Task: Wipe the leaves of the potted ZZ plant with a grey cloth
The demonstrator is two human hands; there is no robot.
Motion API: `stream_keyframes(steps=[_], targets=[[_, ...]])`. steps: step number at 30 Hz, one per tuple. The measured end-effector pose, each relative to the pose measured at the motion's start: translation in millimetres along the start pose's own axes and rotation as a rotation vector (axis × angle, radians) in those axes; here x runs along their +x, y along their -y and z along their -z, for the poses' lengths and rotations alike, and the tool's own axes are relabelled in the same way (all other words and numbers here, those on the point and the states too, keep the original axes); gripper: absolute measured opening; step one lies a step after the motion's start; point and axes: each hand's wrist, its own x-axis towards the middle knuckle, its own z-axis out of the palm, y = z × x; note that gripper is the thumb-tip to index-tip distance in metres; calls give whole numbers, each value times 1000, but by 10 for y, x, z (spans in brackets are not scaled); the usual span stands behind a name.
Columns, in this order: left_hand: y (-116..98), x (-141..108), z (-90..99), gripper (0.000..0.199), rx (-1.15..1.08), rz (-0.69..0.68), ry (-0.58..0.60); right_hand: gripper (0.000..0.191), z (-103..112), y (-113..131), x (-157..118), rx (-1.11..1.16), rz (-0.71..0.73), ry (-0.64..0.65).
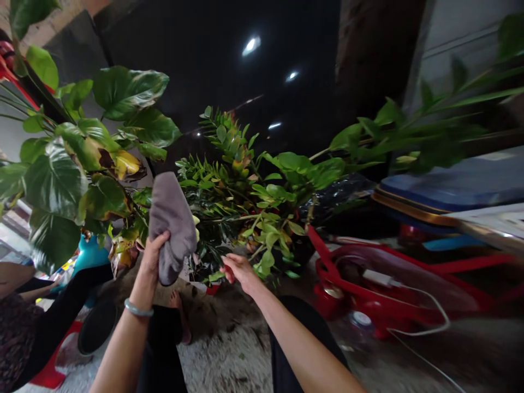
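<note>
A grey-purple cloth (174,218) is bunched in my left hand (154,254), with the thumb lying across its front. A pale bangle circles that wrist. To the right and slightly lower, my right hand (237,270) has its fingers curled together beside the low leaves of a bushy green plant (268,237); whether a leaf or stem is between them is too small to make out. Large variegated leaves (57,177), some with yellow and brown patches, hang to the left of the cloth.
Red plastic chair (393,305) with a white cable at the right, below stacked blue-topped boards (442,183). A seated person (24,333) is at the lower left, near a dark round container (97,327). Dark glossy panel (221,54) behind the plants.
</note>
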Motion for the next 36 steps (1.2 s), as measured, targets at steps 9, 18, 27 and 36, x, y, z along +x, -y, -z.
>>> stream_keyframes(steps=[9, 18, 27, 36], targets=[[489, -573, 638, 49, 256, 303, 368, 26, 87, 2, -10, -36, -33, 41], [340, -76, 507, 39, 18, 226, -116, 30, 22, 10, -37, -11, 14, 17], [86, -442, 692, 48, 17, 231, 57, 30, 52, -18, -23, -20, 9, 24], [635, -290, 405, 27, 45, 466, 11, 26, 46, -31, -25, -27, 3, -12]])
